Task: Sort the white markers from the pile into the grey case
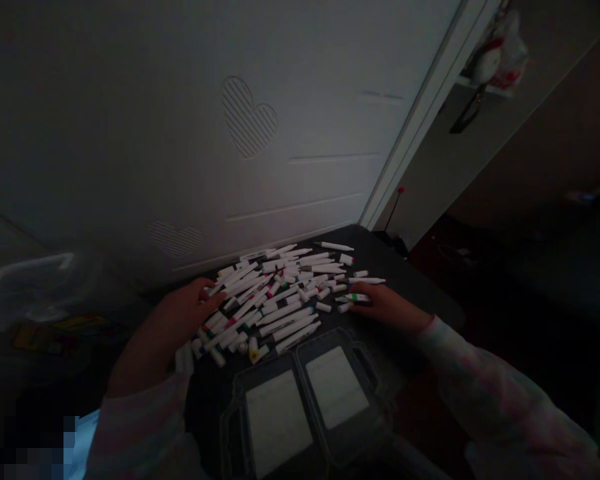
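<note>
A heap of several white marker pens (280, 293) with coloured bands lies on a dark table top (410, 280). My left hand (187, 310) rests on the left edge of the heap, fingers curled over some pens. My right hand (383, 305) lies at the right edge of the heap, its fingers closed on a white marker with a green band (356, 297). The scene is very dim, so finger detail is hard to read.
An open clear plastic case (300, 400) with two pale inner panels sits at the table's near edge. Behind the table stands a white panel (250, 120) with embossed hearts. A clear bin (35, 280) is at the left. Dark floor lies at the right.
</note>
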{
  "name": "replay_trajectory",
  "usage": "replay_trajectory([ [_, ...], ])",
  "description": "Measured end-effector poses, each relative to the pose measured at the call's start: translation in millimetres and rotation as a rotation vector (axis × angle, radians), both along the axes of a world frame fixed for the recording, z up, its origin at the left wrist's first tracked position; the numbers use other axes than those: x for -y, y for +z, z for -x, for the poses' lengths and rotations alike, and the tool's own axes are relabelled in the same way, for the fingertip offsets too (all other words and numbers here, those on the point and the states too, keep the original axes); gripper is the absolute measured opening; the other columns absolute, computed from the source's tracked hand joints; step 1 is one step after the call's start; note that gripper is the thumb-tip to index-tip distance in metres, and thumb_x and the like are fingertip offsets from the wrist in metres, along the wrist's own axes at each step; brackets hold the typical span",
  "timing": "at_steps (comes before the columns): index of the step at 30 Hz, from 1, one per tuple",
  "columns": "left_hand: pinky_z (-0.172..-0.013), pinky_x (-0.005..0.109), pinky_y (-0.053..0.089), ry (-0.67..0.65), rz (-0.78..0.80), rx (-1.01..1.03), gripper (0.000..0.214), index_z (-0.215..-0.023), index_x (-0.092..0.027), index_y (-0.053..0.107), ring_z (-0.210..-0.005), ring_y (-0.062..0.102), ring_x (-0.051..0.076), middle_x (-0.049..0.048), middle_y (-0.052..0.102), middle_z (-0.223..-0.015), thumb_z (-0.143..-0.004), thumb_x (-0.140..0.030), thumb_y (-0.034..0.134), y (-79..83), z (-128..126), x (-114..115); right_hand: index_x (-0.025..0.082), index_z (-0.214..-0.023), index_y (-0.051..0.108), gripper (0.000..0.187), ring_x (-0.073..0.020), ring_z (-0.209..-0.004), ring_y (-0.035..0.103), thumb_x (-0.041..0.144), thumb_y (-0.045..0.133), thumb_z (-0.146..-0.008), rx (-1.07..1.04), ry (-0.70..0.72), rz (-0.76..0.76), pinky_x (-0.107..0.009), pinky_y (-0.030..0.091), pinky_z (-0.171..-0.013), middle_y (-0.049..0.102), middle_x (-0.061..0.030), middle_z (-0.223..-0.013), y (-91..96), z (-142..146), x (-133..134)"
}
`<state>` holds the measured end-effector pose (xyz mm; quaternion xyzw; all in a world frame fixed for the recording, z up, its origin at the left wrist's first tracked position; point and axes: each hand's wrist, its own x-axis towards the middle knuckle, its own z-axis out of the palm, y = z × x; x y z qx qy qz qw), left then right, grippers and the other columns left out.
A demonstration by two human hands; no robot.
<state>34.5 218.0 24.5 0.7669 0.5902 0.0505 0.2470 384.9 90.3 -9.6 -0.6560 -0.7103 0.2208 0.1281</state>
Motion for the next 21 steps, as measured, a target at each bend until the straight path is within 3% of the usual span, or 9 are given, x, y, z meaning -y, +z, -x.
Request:
replay_trajectory([
  [7,-0.068,0.031,0.045,-0.007,-0.007,0.019,0.061,-0.108,-0.015,0.052,-0.078,0.061,0.023,0.0085,0.065,-0.091,-0.068,-0.058,0.036,-5.2,0.1,-1.7,0.019,-0.099,0.063,0.026,-0.0208,-0.084,0.061,0.03,0.05,-0.078,0.097,0.079,0.041,-0.031,0.044,-0.076,0.067,-0.0067,-0.093,1.4,15.9,3.7],
  [12,-0.067,0.031,0.045,-0.014,-0.01,-0.002,0.06,-0.107,-0.014,0.053,-0.077,0.061,0.024,0.0094,0.065,-0.091,-0.068,-0.057,0.036,-2.9,-0.9,-1.1,0.018,-0.096,0.064,0.026,-0.0206,-0.085,0.059,0.031,0.052,-0.077,-0.028,0.048,0.012,-0.032,0.041,-0.077,0.066,-0.0068,-0.092,-2.0,17.1,5.5],
  [15,-0.067,0.031,0.045,-0.013,-0.004,-0.017,0.06,-0.107,-0.013,0.052,-0.077,0.061,0.023,0.0098,0.064,-0.092,-0.069,-0.056,0.035,0.6,-1.6,0.5,0.017,-0.084,0.062,0.023,-0.0168,-0.073,0.056,0.036,0.059,-0.071,-0.325,-0.095,0.017,-0.028,0.04,-0.067,0.063,-0.0031,-0.078,-4.2,19.2,9.3],
  [19,-0.07,0.029,0.044,-0.006,-0.013,-0.04,0.058,-0.107,-0.014,0.052,-0.081,0.06,0.023,0.0087,0.064,-0.093,-0.069,-0.055,0.036,1.3,-0.9,0.6,0.017,-0.067,0.052,0.02,-0.0061,-0.044,0.034,0.036,0.058,-0.069,-1.107,-0.342,0.0,-0.023,0.029,-0.049,0.045,0.0056,-0.053,-3.4,32.0,16.8],
  [21,-0.07,0.029,0.044,-0.022,-0.005,-0.032,0.058,-0.108,-0.014,0.051,-0.082,0.06,0.023,0.0088,0.064,-0.093,-0.071,-0.055,0.036,1.5,-0.4,0.7,0.018,-0.064,0.049,0.018,-0.0046,-0.038,0.022,0.034,0.053,-0.071,-1.457,-0.366,0.017,-0.023,0.028,-0.047,0.034,0.0085,-0.044,0.5,41.1,21.5],
])
